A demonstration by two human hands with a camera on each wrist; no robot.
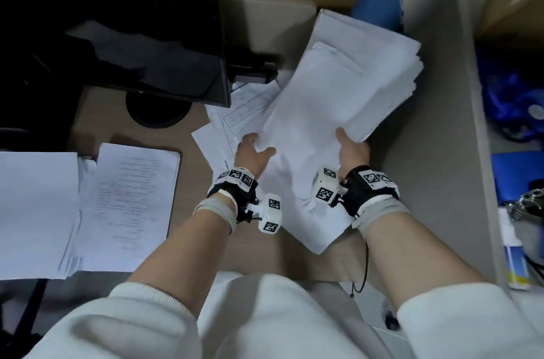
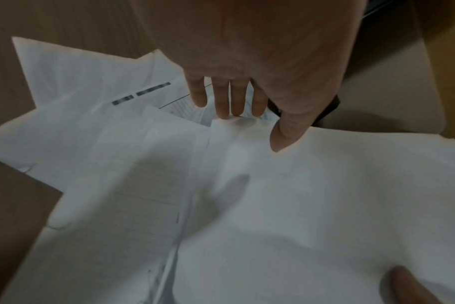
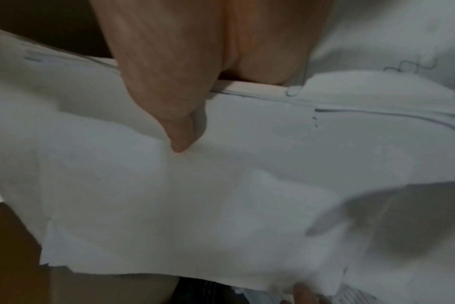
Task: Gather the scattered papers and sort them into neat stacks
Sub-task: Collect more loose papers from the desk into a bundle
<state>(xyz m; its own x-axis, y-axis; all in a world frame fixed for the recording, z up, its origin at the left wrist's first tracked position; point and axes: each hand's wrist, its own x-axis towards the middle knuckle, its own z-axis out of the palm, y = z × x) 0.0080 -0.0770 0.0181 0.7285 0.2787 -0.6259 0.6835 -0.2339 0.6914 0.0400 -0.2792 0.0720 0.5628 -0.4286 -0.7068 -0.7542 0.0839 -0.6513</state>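
A thick, uneven bundle of white papers (image 1: 338, 88) is tilted above the desk's right side, and both hands hold it. My left hand (image 1: 259, 148) pinches its near left edge, thumb on top and fingers (image 2: 226, 98) slipped underneath. My right hand (image 1: 350, 144) grips the right edge, with the thumb (image 3: 174, 123) pressed on the top sheet and the fingers hidden below. Loose printed sheets (image 1: 235, 120) lie askew on the desk under the bundle's left side. The left wrist view also shows the bundle (image 2: 325, 205) and these loose sheets (image 2: 91, 123).
Two paper stacks lie at the desk's left front: a blank-topped one (image 1: 35, 211) and a printed one (image 1: 132, 202). A dark monitor (image 1: 117, 35) on a round base (image 1: 156, 111) fills the back left. A grey partition (image 1: 435, 123) borders the right, with blue items (image 1: 518, 99) beyond.
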